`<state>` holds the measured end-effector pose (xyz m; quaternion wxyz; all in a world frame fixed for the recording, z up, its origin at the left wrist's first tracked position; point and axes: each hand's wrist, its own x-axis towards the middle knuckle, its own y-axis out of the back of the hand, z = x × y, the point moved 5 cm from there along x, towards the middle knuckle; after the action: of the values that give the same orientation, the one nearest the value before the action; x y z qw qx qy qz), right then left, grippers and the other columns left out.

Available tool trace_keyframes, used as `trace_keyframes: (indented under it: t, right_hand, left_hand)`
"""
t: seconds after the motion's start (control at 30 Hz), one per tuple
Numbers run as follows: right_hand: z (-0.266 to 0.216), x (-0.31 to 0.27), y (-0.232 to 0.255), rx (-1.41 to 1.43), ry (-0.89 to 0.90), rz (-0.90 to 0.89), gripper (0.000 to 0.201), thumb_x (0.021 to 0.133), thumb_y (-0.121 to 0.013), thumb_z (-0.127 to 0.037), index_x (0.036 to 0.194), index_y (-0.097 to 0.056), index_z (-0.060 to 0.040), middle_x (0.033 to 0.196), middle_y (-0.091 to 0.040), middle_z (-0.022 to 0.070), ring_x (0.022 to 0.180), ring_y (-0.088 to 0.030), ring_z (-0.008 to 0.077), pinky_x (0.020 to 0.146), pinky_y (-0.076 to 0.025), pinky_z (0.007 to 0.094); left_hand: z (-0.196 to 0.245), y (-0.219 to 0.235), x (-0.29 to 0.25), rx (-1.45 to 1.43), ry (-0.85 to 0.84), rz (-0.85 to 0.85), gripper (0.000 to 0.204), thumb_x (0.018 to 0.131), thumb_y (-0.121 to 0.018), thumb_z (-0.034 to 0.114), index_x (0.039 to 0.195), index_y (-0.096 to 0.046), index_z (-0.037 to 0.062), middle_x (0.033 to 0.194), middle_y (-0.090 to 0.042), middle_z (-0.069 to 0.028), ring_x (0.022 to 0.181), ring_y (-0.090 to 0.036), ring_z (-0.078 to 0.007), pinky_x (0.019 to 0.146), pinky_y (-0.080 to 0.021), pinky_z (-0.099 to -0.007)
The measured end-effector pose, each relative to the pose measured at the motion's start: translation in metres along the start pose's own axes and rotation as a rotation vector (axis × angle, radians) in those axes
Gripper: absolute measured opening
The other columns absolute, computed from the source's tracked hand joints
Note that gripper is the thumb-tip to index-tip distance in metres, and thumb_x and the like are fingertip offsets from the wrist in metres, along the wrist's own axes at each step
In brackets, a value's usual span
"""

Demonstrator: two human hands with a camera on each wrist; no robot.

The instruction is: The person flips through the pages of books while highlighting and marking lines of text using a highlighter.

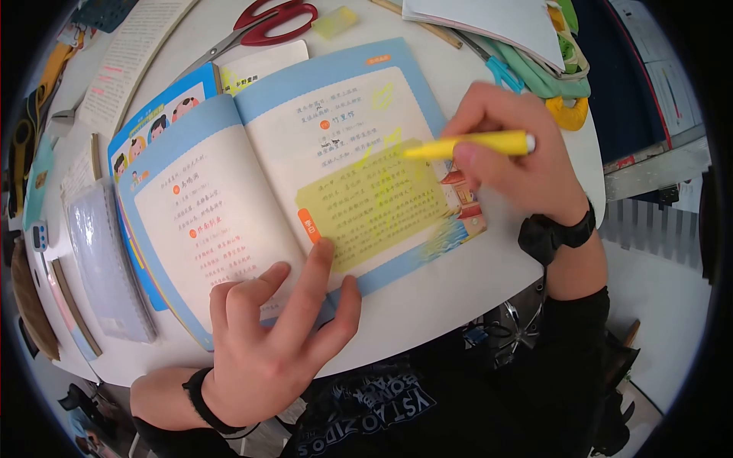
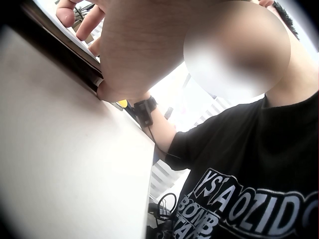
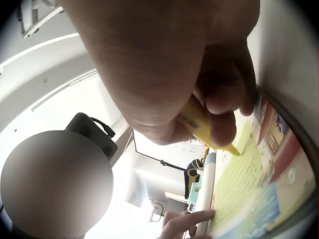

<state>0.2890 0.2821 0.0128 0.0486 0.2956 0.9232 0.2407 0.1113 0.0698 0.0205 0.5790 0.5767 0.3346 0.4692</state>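
An open book (image 1: 252,206) with blue page borders lies on the table. A green text box (image 1: 359,221) fills much of its right page and carries brighter yellow marks. My right hand (image 1: 527,153) pinches a yellow highlighter (image 1: 473,145) between thumb and fingers, its tip over the top of the green box. In the right wrist view the highlighter (image 3: 199,122) points down at the green page. My left hand (image 1: 267,351) rests with spread fingers across the lower part of the book near the fold, one fingertip by the orange tab (image 1: 309,225).
Red-handled scissors (image 1: 279,19) and a yellow eraser-like block (image 1: 334,23) lie beyond the book. A blue-covered book (image 1: 164,111) sits under its left side, beside a clear spiral-edged notebook (image 1: 111,259). White papers (image 1: 485,30) and turquoise-handled scissors (image 1: 504,72) are at the upper right.
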Motion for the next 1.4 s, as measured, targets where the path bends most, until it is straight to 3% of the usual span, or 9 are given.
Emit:
trace_keyframes:
  t: [0.03, 0.3, 0.6, 0.67, 0.77, 1.0, 1.17, 1.27, 1.4]
  right_hand:
    - [0.004, 0.0, 0.006, 0.081, -0.036, 0.139, 0.016, 0.098, -0.072, -0.017, 0.096, -0.064, -0.0036, 0.078, -0.065, 0.0013, 0.069, -0.061, 0.0054, 0.062, -0.045, 0.0224]
    - [0.013, 0.004, 0.013, -0.003, -0.019, 0.121, 0.013, 0.102, -0.068, -0.016, 0.098, -0.063, -0.0044, 0.078, -0.062, 0.0003, 0.07, -0.058, 0.0049, 0.065, -0.046, 0.0222]
    - [0.008, 0.005, 0.019, 0.024, -0.178, 0.1, 0.011, 0.101, -0.068, -0.012, 0.096, -0.062, -0.0036, 0.076, -0.06, -0.0001, 0.067, -0.058, 0.0051, 0.062, -0.045, 0.0224]
    - [0.008, 0.005, 0.017, -0.008, -0.124, 0.116, 0.01, 0.1, -0.068, -0.012, 0.096, -0.062, -0.0041, 0.078, -0.06, -0.0005, 0.067, -0.057, 0.0046, 0.061, -0.044, 0.0222]
    - [0.01, 0.005, 0.021, -0.008, -0.133, 0.162, 0.01, 0.1, -0.068, -0.011, 0.096, -0.062, -0.0045, 0.08, -0.06, -0.0009, 0.067, -0.057, 0.0042, 0.061, -0.044, 0.0219]
    - [0.011, 0.003, 0.02, -0.022, -0.099, 0.062, 0.009, 0.099, -0.068, -0.011, 0.096, -0.062, -0.0041, 0.08, -0.059, -0.0018, 0.067, -0.057, 0.0039, 0.061, -0.044, 0.0213]
    - [0.009, 0.005, 0.022, -0.032, -0.123, 0.204, 0.011, 0.098, -0.068, -0.012, 0.093, -0.061, -0.0038, 0.08, -0.059, -0.0013, 0.062, -0.055, 0.0047, 0.059, -0.044, 0.0222]
    - [0.008, 0.002, 0.017, 0.098, -0.165, 0.048, 0.011, 0.098, -0.067, -0.011, 0.093, -0.061, -0.0035, 0.08, -0.059, -0.001, 0.06, -0.056, 0.0053, 0.058, -0.044, 0.0226]
    - [0.012, 0.001, 0.022, 0.038, -0.092, 0.119, 0.011, 0.099, -0.066, -0.01, 0.092, -0.061, -0.0033, 0.08, -0.06, -0.0009, 0.06, -0.056, 0.0052, 0.057, -0.044, 0.0224]
  left_hand:
    - [0.0, 0.0, 0.0, -0.002, 0.0, 0.003, 0.043, 0.069, -0.079, 0.008, 0.11, -0.075, 0.019, 0.142, -0.064, -0.0129, 0.094, -0.053, -0.031, 0.082, -0.055, -0.0348]
    - [0.0, -0.001, 0.0, -0.007, -0.001, -0.003, 0.042, 0.069, -0.078, 0.009, 0.11, -0.076, 0.019, 0.142, -0.064, -0.0126, 0.093, -0.052, -0.0308, 0.084, -0.055, -0.0354]
    - [0.0, -0.002, -0.002, 0.003, 0.002, 0.009, 0.043, 0.069, -0.078, 0.009, 0.111, -0.075, 0.0189, 0.142, -0.063, -0.0119, 0.093, -0.051, -0.0304, 0.084, -0.056, -0.0357]
    - [-0.001, -0.003, -0.003, 0.069, 0.019, 0.052, 0.036, 0.076, -0.068, 0.016, 0.11, -0.073, 0.0254, 0.14, -0.066, -0.004, 0.098, -0.056, -0.0248, 0.074, -0.046, -0.0373]
    - [0.0, 0.002, 0.002, 0.006, -0.002, -0.011, 0.043, 0.07, -0.077, 0.009, 0.111, -0.075, 0.0187, 0.143, -0.063, -0.0119, 0.093, -0.052, -0.0305, 0.084, -0.055, -0.0354]
    - [0.0, -0.001, -0.001, 0.002, 0.008, -0.005, 0.043, 0.069, -0.078, 0.009, 0.111, -0.075, 0.0188, 0.143, -0.063, -0.0115, 0.093, -0.052, -0.0305, 0.083, -0.055, -0.0352]
    - [0.0, 0.0, -0.001, -0.003, 0.009, 0.011, 0.044, 0.069, -0.078, 0.01, 0.111, -0.075, 0.0197, 0.142, -0.064, -0.0113, 0.093, -0.052, -0.0298, 0.084, -0.054, -0.0355]
    - [-0.001, 0.001, 0.0, -0.014, 0.01, 0.003, 0.043, 0.069, -0.078, 0.01, 0.111, -0.075, 0.02, 0.142, -0.064, -0.0108, 0.093, -0.052, -0.0295, 0.084, -0.054, -0.0355]
    - [-0.001, 0.0, 0.0, 0.004, 0.004, 0.007, 0.043, 0.069, -0.078, 0.011, 0.111, -0.075, 0.0199, 0.142, -0.064, -0.0106, 0.093, -0.052, -0.0296, 0.084, -0.054, -0.0355]
